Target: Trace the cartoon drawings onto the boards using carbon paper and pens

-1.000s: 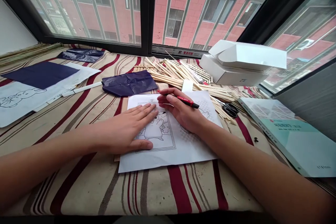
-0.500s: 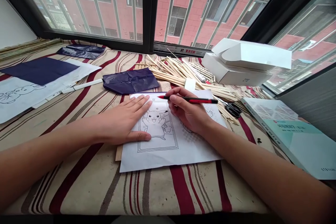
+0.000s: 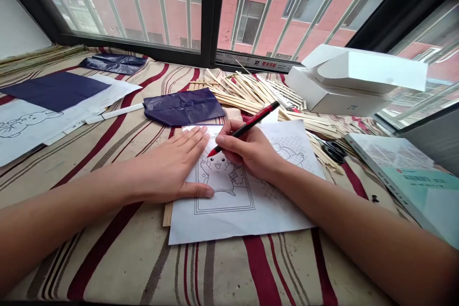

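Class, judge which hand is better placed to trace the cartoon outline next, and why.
Probably right: the right hand grips the red pen, tip at the printed sheet; the left hand lies flat on that sheet.

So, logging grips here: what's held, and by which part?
The right hand grips the red pen low on its barrel. The left hand holds nothing, flat on the printed sheet.
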`<state>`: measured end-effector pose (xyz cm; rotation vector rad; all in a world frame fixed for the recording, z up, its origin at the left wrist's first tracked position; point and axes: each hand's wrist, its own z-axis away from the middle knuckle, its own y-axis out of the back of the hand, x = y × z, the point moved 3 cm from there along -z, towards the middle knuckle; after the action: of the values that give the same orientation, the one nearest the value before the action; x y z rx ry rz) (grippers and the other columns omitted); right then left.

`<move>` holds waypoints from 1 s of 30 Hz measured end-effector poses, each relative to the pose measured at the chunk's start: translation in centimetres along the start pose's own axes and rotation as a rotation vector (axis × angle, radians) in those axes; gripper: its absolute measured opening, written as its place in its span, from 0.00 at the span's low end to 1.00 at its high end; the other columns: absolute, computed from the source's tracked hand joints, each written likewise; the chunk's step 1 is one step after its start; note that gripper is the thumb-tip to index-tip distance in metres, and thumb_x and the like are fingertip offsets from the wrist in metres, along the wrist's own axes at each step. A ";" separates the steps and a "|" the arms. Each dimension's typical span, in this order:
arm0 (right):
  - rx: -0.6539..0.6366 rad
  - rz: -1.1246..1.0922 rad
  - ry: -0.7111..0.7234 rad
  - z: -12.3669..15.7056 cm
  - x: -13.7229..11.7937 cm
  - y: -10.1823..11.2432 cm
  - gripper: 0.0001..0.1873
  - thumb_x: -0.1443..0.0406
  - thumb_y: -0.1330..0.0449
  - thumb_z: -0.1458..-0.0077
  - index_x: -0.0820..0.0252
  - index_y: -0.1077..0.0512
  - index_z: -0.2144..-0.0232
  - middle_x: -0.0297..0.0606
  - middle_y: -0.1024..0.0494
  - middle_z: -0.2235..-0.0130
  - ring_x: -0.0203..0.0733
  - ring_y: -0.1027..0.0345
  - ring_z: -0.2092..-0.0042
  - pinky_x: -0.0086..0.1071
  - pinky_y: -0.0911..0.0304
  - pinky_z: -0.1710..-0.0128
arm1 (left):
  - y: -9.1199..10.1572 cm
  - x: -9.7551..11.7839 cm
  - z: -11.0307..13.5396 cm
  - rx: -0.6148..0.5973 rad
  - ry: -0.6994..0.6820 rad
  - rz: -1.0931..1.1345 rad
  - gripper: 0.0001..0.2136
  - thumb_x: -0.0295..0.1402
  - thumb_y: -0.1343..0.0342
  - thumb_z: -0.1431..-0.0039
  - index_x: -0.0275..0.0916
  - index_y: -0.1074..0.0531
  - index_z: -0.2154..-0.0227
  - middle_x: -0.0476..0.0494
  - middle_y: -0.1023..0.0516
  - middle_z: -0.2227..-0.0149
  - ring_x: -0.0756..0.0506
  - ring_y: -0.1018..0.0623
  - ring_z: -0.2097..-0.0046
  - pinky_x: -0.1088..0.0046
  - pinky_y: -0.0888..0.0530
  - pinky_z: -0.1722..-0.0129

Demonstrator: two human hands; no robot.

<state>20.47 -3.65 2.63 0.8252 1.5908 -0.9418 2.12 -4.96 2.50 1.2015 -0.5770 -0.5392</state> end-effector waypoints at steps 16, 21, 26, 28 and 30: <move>-0.075 0.070 -0.018 -0.2 -1.1 0.1 0.20 0.57 0.24 0.48 0.59 0.31 0.72 0.24 0.30 0.83 0.27 0.43 0.82 0.23 0.51 0.84 | 0.6 -0.6 0.5 -0.093 0.054 -0.006 0.62 0.74 0.55 0.43 0.29 0.64 0.22 0.30 0.72 0.21 0.29 0.64 0.21 0.49 0.58 0.23; -0.070 0.136 0.029 -0.9 -1.6 -0.5 0.20 0.60 0.23 0.49 0.58 0.33 0.73 0.23 0.31 0.83 0.27 0.43 0.82 0.24 0.50 0.84 | 0.5 -0.6 0.5 -0.078 0.055 0.010 0.62 0.74 0.54 0.43 0.29 0.61 0.22 0.27 0.71 0.21 0.27 0.62 0.21 0.48 0.56 0.23; -0.026 0.238 -0.064 -0.8 -0.2 -0.2 0.20 0.58 0.26 0.47 0.57 0.34 0.73 0.23 0.31 0.84 0.28 0.43 0.83 0.24 0.49 0.83 | 0.6 -0.5 0.6 -0.082 0.062 0.008 0.62 0.74 0.53 0.43 0.31 0.66 0.22 0.32 0.74 0.21 0.29 0.64 0.21 0.50 0.58 0.23; -0.054 0.265 -0.078 -0.5 -0.1 -0.1 0.19 0.59 0.26 0.46 0.57 0.34 0.72 0.23 0.30 0.83 0.28 0.41 0.82 0.25 0.47 0.82 | 0.5 -0.5 0.6 -0.082 0.068 -0.007 0.62 0.75 0.54 0.43 0.30 0.66 0.22 0.31 0.73 0.21 0.29 0.65 0.21 0.49 0.58 0.23; -0.092 0.281 -0.082 -0.4 -0.1 -0.2 0.17 0.61 0.26 0.46 0.58 0.32 0.71 0.24 0.29 0.82 0.29 0.39 0.81 0.25 0.44 0.81 | 0.4 -0.6 0.7 -0.079 0.068 -0.020 0.62 0.75 0.56 0.43 0.30 0.66 0.22 0.31 0.73 0.21 0.30 0.65 0.20 0.49 0.58 0.23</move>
<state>20.17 -3.43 2.84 0.9063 1.3941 -0.6870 1.26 -4.90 3.02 1.1472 -0.4824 -0.5319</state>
